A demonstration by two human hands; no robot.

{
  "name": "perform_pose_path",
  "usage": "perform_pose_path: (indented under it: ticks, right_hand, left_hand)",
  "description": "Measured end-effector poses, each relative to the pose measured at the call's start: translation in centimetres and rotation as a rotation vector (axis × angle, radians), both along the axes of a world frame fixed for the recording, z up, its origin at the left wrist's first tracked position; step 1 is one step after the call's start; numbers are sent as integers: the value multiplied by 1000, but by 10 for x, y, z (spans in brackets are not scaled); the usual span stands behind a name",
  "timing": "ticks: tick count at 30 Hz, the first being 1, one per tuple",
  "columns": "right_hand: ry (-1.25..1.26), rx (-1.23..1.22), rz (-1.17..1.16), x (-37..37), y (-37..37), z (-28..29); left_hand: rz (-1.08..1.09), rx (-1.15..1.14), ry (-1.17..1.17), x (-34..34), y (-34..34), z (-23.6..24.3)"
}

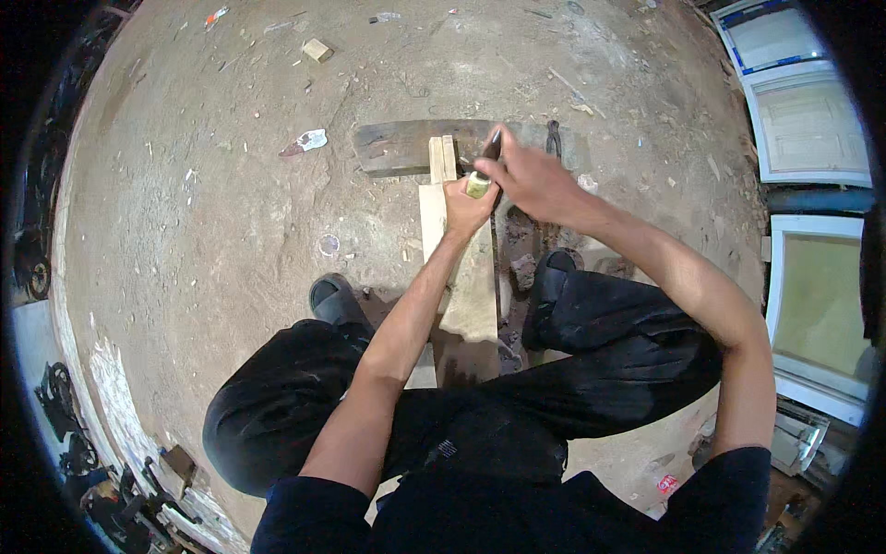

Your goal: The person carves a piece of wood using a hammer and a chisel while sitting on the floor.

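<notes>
Between my knees a pale wooden board (pixel 473 294) with a ragged near end lies over a dark plank (pixel 464 360). My left hand (pixel 469 209) rests on the board, its fingers closed around a short yellowish piece (pixel 478 185) whose kind I cannot make out. Just to the right, my right hand (pixel 528 181) is closed on a dark tool (pixel 492 148) with a shiny spot near its top; its kind is unclear. The tool meets or nearly meets the yellowish piece. Narrow pale wood strips (pixel 443 159) stick out beyond my left hand.
A dark timber (pixel 399 148) lies crosswise beyond the board, with pincers (pixel 554 138) at its right. A small wood block (pixel 317 50) and scraps dot the dirt floor. White-framed panels (pixel 817 305) stand at the right; clutter (pixel 129 508) lines the lower left.
</notes>
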State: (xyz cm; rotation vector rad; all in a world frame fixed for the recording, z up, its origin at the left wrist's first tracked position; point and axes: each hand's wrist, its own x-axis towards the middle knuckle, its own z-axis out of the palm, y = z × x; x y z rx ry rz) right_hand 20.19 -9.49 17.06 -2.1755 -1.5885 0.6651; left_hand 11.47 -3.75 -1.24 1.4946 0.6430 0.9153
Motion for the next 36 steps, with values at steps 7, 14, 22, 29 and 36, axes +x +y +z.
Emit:
perform_pose_path:
  ticks: [7, 14, 22, 29, 36]
  right_hand:
    - [28, 92, 2, -2, -3, -3]
    - [187, 169, -41, 5, 5, 7]
    - [165, 18, -132, -7, -2, 14]
    - [116, 431, -78, 5, -9, -7]
    - [416, -65, -284, -2, -28, -17]
  left_hand:
    - [9, 34, -18, -4, -8, 4]
    - [16, 53, 94, -11, -5, 9]
    - [-33, 11, -10, -7, -10, -9]
    - [-469, -246, 130, -8, -3, 26]
    - [-788, -35, 478, -27, 34, 39]
